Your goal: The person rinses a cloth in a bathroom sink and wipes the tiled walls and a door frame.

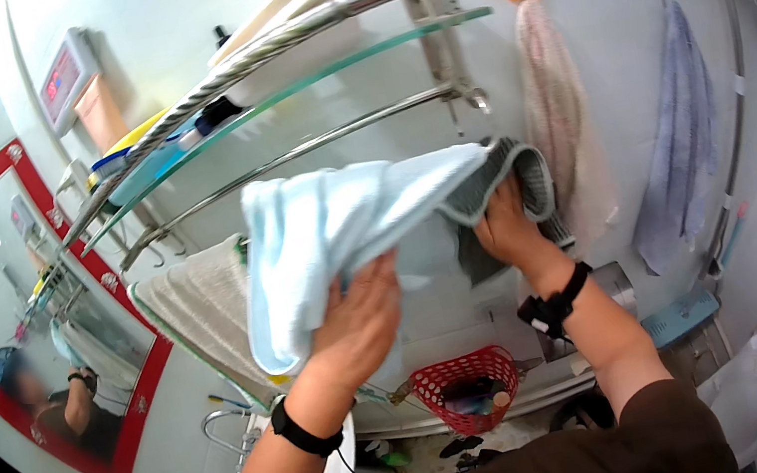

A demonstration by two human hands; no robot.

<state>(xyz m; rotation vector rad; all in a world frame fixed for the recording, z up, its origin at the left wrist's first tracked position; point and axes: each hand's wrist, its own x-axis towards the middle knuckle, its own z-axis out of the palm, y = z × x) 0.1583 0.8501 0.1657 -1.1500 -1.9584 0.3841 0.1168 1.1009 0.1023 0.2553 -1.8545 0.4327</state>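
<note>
A light blue towel (327,230) is spread between both hands, below the chrome towel rail (284,160). My left hand (359,313) grips its lower left part, the fingers buried in the cloth. My right hand (503,227) holds the towel's right end together with a grey towel (522,179) that wraps over the fingers. Both wrists wear black bands. A beige towel (204,308) hangs on a lower rail just left of my left hand.
A glass shelf (338,66) with bottles and a white box sits above the rail. A pink towel (551,95) and a lilac towel (684,132) hang from wall hooks at right. A red-framed mirror (20,330) is at left. Below stand a red basket (466,385) and a toilet (756,393).
</note>
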